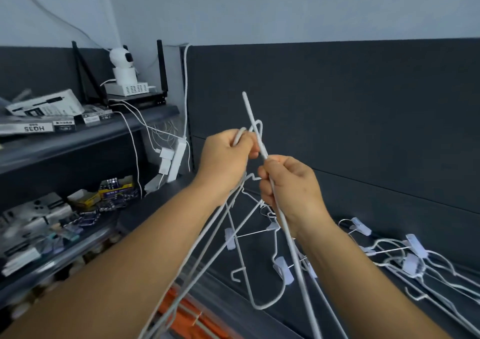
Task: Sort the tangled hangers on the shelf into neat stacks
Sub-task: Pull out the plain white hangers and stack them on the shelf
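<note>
While both fists clench white wire, left hand on a hanger bundle, right hand on one rod above the shelf, untangling's underway; next, slide it free

Security camera, boxes, perhaps batteries

Two bare forearms, no sleeves or jewellery.

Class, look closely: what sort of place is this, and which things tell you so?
Probably a storeroom or utility corner. Dark shelves carry boxes, a router with a small camera on top, and a power strip; white wire hangers lie heaped alongside.
</note>
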`<state>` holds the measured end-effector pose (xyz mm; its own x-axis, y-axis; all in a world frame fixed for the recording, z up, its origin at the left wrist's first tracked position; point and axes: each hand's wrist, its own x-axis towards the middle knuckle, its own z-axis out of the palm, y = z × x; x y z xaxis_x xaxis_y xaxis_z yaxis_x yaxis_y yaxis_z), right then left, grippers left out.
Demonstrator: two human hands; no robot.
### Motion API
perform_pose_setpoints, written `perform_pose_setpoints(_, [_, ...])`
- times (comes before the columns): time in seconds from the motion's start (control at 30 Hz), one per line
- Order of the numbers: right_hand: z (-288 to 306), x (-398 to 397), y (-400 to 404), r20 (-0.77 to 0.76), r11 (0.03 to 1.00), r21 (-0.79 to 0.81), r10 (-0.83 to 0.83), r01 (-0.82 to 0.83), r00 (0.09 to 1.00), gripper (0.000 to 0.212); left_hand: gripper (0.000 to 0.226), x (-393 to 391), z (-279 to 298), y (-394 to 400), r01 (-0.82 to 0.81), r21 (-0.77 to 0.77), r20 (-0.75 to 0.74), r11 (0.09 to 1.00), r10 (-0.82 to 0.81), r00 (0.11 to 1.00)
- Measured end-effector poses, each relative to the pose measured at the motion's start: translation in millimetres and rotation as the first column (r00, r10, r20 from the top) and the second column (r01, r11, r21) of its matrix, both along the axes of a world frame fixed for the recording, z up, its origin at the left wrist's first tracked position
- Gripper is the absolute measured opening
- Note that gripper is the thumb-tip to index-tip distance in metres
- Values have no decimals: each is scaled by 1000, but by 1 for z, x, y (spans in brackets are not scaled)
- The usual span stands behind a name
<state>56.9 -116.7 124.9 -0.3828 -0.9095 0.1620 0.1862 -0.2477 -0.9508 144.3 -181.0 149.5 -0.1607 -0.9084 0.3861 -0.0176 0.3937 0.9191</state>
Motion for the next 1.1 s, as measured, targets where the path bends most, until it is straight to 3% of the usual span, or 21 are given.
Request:
perform_pose_setpoints(0.13, [-2, -3, -11, 87, 997, -3, -72, 72, 994, 23, 14, 8, -2, -11, 9, 142, -157, 990, 14, 988])
perform_pose_setpoints(0.3, [-16, 6, -22, 36, 989, 115, -101, 96, 994, 26, 8, 18, 10, -21, 155, 236, -291, 959, -82, 953])
perform_pose_setpoints(0.57, [-24, 34, -40, -5, 981, 172, -95, 95, 995, 9, 16, 18, 5, -35, 218, 252, -231, 943, -161, 960])
perform_pose_setpoints(0.83, [-26, 33, -50, 92, 978, 167, -143, 126, 985, 29, 18, 19, -1, -42, 247, 166, -112, 955, -231, 967])
perform_pose_setpoints(1.1, [-24, 17, -65, 129, 965, 159, -228, 207, 965, 11, 25, 34, 12, -52, 208, 23, 27, 978, -209, 978])
